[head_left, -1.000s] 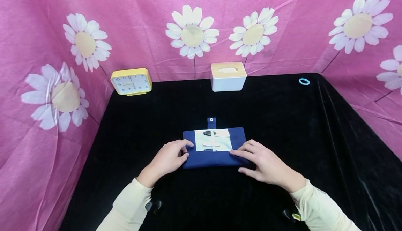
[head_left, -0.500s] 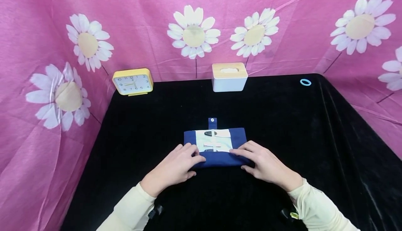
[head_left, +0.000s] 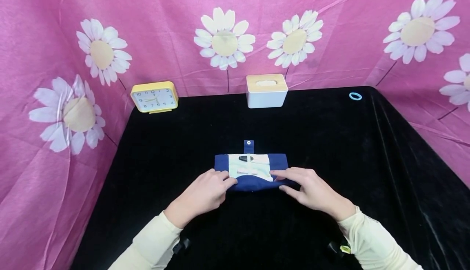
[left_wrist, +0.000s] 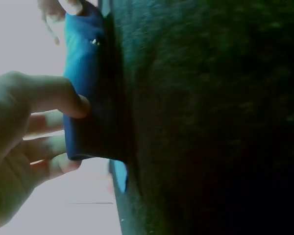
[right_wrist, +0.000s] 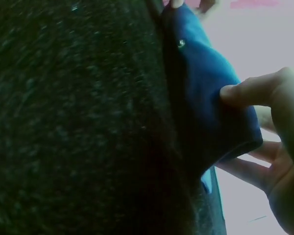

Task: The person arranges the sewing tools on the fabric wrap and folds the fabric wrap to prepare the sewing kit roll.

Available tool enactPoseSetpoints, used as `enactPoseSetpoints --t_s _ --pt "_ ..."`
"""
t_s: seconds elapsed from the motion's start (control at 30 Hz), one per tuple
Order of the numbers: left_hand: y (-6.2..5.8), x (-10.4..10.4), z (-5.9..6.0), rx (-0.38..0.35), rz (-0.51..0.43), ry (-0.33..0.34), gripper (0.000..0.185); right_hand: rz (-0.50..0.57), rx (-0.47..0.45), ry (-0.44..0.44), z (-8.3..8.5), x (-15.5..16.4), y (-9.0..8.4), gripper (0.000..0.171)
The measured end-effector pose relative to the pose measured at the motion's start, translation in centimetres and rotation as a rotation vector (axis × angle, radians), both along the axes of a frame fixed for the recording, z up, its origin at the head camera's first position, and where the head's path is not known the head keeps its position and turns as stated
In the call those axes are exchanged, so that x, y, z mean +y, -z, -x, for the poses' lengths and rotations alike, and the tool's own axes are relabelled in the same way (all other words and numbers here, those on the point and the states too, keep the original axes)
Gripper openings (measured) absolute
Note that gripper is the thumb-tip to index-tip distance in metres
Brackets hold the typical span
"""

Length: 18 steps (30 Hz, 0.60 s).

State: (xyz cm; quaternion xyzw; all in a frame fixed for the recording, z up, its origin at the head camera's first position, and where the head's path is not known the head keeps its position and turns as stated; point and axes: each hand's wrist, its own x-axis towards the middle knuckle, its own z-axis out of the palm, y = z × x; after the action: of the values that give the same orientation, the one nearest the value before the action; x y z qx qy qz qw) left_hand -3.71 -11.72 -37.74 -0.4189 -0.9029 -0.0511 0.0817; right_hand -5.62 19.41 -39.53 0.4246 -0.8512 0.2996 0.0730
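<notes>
A dark blue fabric pouch (head_left: 222, 162) with a pale inner panel (head_left: 258, 169) lies unfolded on the black cloth. A snap tab (head_left: 249, 147) points away from me at its far edge. Under a pale strap on the panel sits a small dark-and-pale tool (head_left: 244, 158), its kind unclear. My left hand (head_left: 202, 194) pinches the near fold at its left end, thumb in front and fingers behind. At the right end my right hand (head_left: 312, 190) pinches the same fold. In both wrist views that blue fold (left_wrist: 85, 63) stands raised, showing a metal snap (right_wrist: 181, 43).
A yellow alarm clock (head_left: 154, 97) stands at the back left of the black-covered table (head_left: 312, 131). A tissue box (head_left: 267, 96) with a wooden top is at the back middle, and a light blue ring (head_left: 355, 96) lies at the back right. Pink flowered cloth hangs behind.
My left hand has shifted from the pouch's left side to its near edge. Both hands have lifted that edge, and the near fold now bulges up and covers the lower part of the panel.
</notes>
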Motion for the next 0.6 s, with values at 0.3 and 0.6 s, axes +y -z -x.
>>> enactPoseSetpoints --t_s 0.3,0.6 --pt "-2.7 -0.6 -0.1 -0.215 -0.153 -0.057 0.027 0.108 -0.142 0.056 -0.2 0.5 -1.1 0.050" --pt "-2.6 -1.2 1.1 -0.539 -0.267 -0.122 0.020 0.179 -0.299 0.098 0.1 0.4 -0.5 0.049"
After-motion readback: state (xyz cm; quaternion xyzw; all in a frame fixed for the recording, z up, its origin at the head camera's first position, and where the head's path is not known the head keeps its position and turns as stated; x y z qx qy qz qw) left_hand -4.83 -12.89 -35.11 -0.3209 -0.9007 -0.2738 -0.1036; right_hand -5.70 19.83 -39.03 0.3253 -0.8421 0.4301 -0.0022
